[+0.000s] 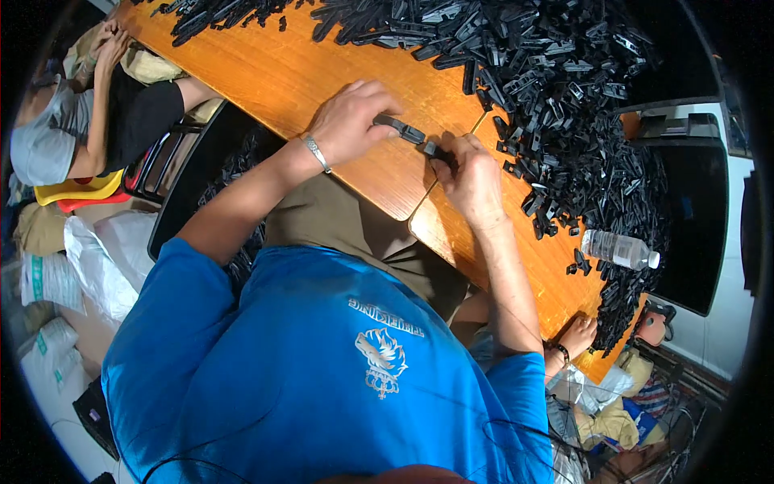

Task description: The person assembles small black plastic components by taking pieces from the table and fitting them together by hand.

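Black slender part [409, 132] | left fingers [380, 103] pinching it | right fingers [463, 147] gripping stubby dark piece [439, 153]

"So what sort of place do you sit in?"

"It looks like a small-parts workshop. Black plastic pieces [556, 105] lie in a long, deep heap along the far edge of my wooden table [266, 73]."

"Not a home?"

"I doubt it: another person [577, 335] reaches over the near edge at the table's right end, a second person [44, 149] sits off to my left, and white sacks [113, 258] lie on the floor there too."
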`<state>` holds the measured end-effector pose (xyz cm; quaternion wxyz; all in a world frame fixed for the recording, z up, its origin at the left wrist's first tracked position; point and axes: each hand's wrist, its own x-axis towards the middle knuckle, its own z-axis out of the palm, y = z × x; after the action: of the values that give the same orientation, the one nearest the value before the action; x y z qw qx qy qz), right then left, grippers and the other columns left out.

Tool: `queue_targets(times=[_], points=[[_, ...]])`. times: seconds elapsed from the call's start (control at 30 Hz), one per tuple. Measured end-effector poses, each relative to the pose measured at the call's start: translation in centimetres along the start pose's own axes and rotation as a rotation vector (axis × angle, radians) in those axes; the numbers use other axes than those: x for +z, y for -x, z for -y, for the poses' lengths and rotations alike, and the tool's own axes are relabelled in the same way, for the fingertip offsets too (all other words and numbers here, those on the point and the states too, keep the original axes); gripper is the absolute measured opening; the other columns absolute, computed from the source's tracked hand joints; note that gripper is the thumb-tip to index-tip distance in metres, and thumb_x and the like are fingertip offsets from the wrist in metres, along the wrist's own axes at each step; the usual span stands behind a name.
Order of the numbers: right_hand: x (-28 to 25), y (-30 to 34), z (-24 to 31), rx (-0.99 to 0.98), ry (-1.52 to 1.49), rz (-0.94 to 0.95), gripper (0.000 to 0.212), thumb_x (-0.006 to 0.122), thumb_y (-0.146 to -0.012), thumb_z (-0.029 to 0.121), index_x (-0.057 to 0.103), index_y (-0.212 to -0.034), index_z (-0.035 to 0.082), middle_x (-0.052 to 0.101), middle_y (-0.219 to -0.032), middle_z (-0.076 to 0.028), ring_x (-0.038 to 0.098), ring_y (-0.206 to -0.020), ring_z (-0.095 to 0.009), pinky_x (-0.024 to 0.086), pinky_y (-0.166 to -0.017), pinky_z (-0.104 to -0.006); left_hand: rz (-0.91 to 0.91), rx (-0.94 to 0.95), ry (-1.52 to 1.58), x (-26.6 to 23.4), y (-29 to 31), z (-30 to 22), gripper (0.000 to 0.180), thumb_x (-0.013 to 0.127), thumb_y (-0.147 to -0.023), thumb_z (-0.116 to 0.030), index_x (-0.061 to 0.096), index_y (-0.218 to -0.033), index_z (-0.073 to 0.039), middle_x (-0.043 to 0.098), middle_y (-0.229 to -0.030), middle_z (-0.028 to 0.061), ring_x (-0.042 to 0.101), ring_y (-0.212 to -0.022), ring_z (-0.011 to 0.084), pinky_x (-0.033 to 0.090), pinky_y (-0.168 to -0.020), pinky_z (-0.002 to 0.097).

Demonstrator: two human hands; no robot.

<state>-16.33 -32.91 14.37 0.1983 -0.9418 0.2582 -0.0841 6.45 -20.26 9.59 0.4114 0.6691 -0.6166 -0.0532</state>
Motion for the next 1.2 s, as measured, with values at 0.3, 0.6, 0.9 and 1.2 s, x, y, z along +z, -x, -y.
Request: queue_targets(times=[0.3, 0.6, 0.9, 1.2], points=[[0.9, -2.0, 0.8, -0.038, -0.022, -0.088, 0.032, 0.082, -0.086, 0.002, 0.076, -0.117, 0.004, 0.07, -0.099, -0.016, 0.073, -0.089, -0.038, 0.059, -0.077, -0.0441, 0.01, -0.005, 0.022, 0.3, 0.5, 0.4, 0.022, 0.088, -0.081, -0.009, 0.073, -0.096, -0.006, 0.066, -0.099, 0.009, 0.063, -0.099, 0.0334, 0.053, -0.086, 0.0444], [0.5, -3.1, -0.2, -0.061, 0.009, -0.028, 0.034, 0.085, -0.083, 0.004, 0.077, -0.116, 0.004, 0.069, -0.1, -0.014, 0.072, -0.088, -0.037, 0.059, -0.076, -0.044, 0.017, -0.044, 0.032, 0.3, 0.4, 0.3, 0.021, 0.087, -0.08, -0.007, 0.071, -0.094, -0.005, 0.065, -0.098, 0.0089, 0.062, -0.097, 0.0334, 0.053, -0.084, 0.0438], [3.6, -5.8, 0.8, -0.301, -0.036, -0.204, 0.022, 0.085, -0.082, 0.014, 0.077, -0.102, 0.008, 0.069, -0.096, -0.01, 0.071, -0.077, -0.037, 0.059, -0.066, -0.0459, -0.059, -0.03, -0.011, 0.3, 0.0, 0.8, 0.019, 0.084, -0.084, -0.007, 0.068, -0.092, -0.003, 0.064, -0.095, 0.011, 0.064, -0.096, 0.0345, 0.053, -0.082, 0.0446], [2.1, -3.4, -1.8, -0.188, -0.252, -0.262, 0.017, 0.082, -0.09, 0.011, 0.081, -0.106, 0.007, 0.078, -0.109, -0.011, 0.075, -0.099, -0.033, 0.061, -0.088, -0.0403, 0.504, -0.303, -0.002, -15.9, 3.8, 3.1, 0.024, 0.078, -0.088, 0.0, 0.075, -0.112, -0.003, 0.074, -0.106, 0.0115, 0.073, -0.103, 0.0267, 0.056, -0.087, 0.0371]])
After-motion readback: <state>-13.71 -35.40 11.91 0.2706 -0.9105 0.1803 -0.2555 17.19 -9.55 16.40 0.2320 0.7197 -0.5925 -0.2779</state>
